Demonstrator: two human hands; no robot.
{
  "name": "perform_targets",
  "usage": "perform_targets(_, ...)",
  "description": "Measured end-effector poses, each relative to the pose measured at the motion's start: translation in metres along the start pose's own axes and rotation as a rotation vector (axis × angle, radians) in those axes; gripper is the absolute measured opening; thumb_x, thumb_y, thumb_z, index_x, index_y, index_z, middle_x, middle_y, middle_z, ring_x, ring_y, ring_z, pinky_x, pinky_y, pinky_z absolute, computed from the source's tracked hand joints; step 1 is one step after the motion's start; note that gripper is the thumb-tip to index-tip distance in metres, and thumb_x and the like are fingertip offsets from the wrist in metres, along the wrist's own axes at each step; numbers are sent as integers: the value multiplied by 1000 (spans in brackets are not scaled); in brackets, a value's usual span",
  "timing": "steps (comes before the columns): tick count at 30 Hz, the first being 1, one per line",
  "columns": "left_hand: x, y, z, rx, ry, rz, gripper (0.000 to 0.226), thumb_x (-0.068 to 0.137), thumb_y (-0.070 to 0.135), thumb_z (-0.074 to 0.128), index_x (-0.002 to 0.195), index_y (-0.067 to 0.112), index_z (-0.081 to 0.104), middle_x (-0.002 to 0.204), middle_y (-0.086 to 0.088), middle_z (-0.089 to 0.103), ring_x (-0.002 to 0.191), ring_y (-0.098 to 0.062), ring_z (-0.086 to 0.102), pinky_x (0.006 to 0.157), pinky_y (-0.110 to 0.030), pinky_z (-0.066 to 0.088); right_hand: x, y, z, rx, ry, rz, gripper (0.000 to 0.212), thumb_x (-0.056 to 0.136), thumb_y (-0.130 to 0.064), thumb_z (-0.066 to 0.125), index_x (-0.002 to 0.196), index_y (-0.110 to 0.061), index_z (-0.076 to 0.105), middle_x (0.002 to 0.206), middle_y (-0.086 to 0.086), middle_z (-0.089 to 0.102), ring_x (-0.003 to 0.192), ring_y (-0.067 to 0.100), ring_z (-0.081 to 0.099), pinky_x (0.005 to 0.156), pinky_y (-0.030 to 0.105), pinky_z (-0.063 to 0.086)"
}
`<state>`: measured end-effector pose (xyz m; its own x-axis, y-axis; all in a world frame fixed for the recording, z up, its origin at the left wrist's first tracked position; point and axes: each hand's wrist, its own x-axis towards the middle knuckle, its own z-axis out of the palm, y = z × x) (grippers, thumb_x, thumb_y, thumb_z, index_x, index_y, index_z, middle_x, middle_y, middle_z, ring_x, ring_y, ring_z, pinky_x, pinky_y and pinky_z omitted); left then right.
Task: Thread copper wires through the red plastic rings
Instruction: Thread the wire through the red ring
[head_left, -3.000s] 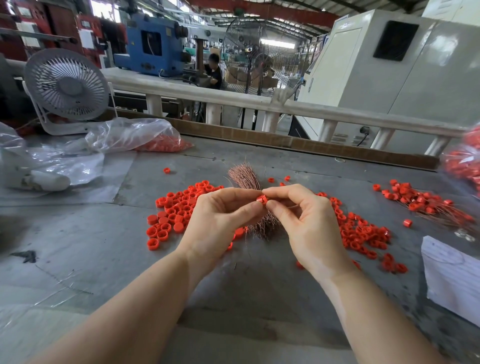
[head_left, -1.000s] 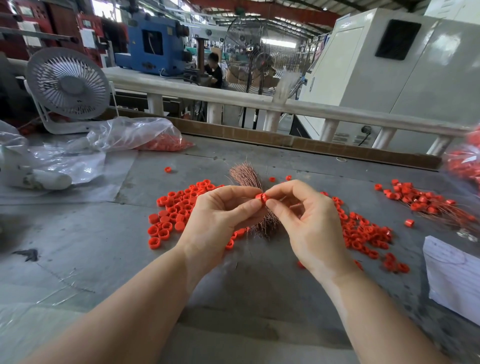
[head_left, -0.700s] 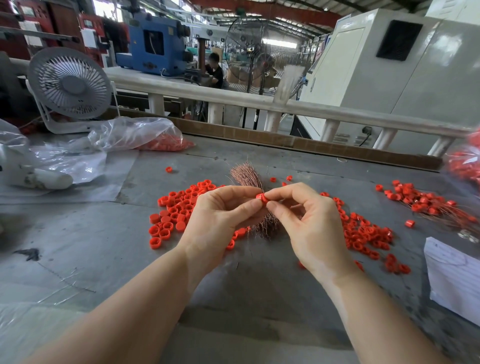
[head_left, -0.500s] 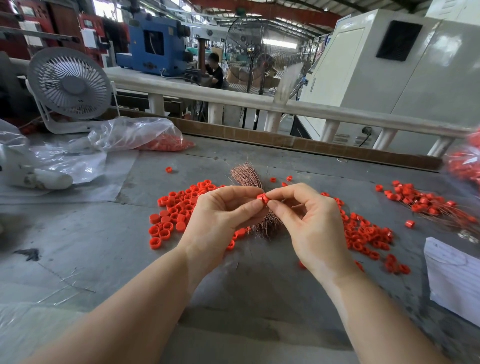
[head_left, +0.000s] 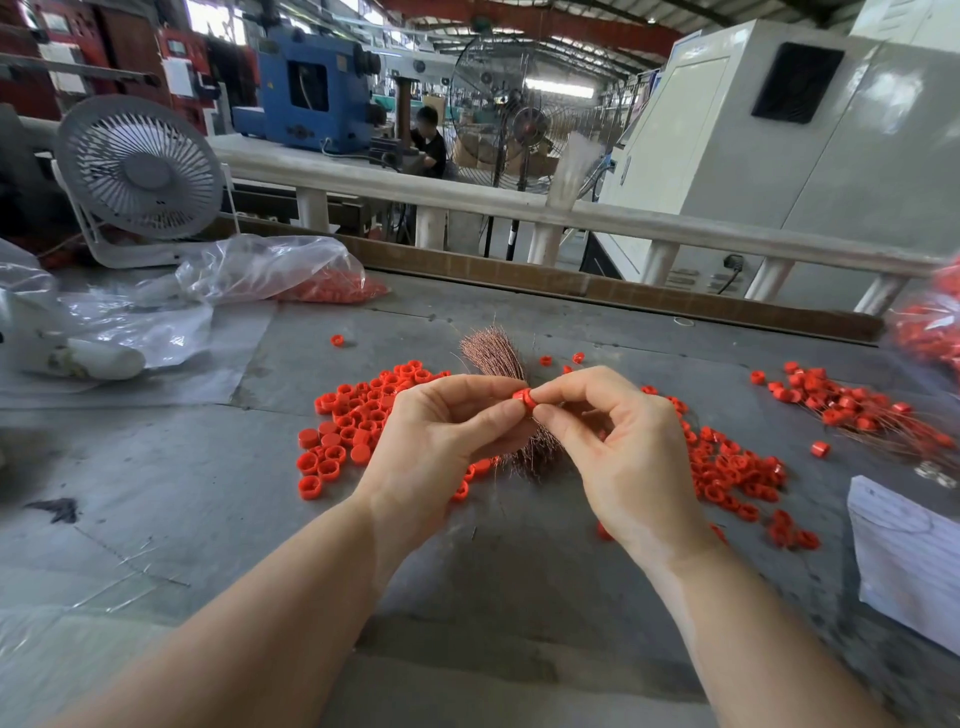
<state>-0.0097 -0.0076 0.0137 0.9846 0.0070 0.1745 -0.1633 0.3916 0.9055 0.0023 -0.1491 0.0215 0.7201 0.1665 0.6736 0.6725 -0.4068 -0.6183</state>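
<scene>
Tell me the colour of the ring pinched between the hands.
Red, seen in the head view: the ring sits between both hands' fingertips.

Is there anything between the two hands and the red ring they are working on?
Nothing visible. The left hand and the right hand both pinch the red ring directly at their fingertips, above the copper wire bundle on the table. Whether a wire is already in the ring cannot be seen.

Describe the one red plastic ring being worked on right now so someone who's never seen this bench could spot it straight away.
Start at the grey workbench and find the fanned bundle of thin copper wires lying mid-table between two spreads of loose red plastic rings. Just in front of it, the left hand and right hand meet fingertip to fingertip. The small red plastic ring pinched between them is the only one off the table.
</scene>
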Motion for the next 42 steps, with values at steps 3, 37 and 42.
perform_targets(3, 0, 0, 0, -4, 0, -9, 26, 67, 6, 64, 93, 1, 67, 74, -8, 73, 65, -14, 69, 63, -21, 57, 0, 0, 0, 4, -9, 1, 16, 80, -2, 69, 82, -17, 70, 80, -7, 67, 78, 5, 61, 74, 16, 46)
perform_targets(37, 1, -1, -1, -32, 12, 18, 26, 62, 5, 66, 87, 2, 67, 72, -7, 72, 64, -13, 69, 63, -21, 57, 0, 4, 3, 5, 20, -19, 14, 80, -3, 68, 83, -16, 70, 82, -6, 69, 79, 3, 61, 74, 9, 43)
perform_targets(42, 1, -1, 0, -22, 9, 35, 20, 68, -2, 65, 87, 2, 66, 73, -7, 72, 66, -13, 69, 67, -21, 57, 0, 5, 2, 3, 15, -19, 14, 79, -3, 68, 83, -16, 70, 82, -7, 69, 79, 2, 61, 74, 9, 43)
